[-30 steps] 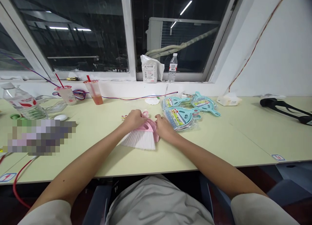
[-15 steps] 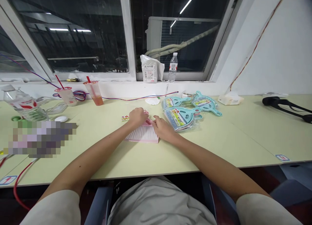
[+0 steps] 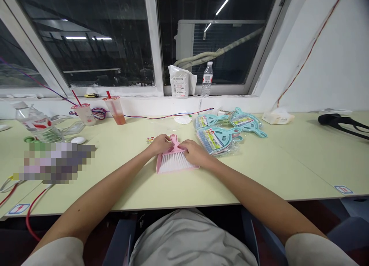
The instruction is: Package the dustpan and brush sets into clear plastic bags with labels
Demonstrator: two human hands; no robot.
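Note:
A small pink dustpan (image 3: 158, 165) lies on the table with a pink brush (image 3: 174, 158) nested in it, white bristles toward me and the handle pointing away. My left hand (image 3: 162, 144) grips the set at its upper left, thumb on the pink part near the handle. From the right, my right hand (image 3: 194, 152) holds the other side, its thumb also by the handle base and its curled fingers partly hidden. A printed label card (image 3: 150, 139) shows just beyond my left hand. Right of my hands lie several plastic-wrapped turquoise dustpan sets (image 3: 217, 138).
Two drink cups (image 3: 115, 110) with red straws, a large plastic bottle (image 3: 40, 123) and a white mouse (image 3: 78, 140) are at the left. A tissue pack (image 3: 278, 117) and a black strap-like object (image 3: 343, 125) lie right. A water bottle (image 3: 206, 80) stands on the sill.
My left hand has come down from the handle's top to the set's left side. The handle now shows, and the dustpan and brush have turned to face me more squarely.

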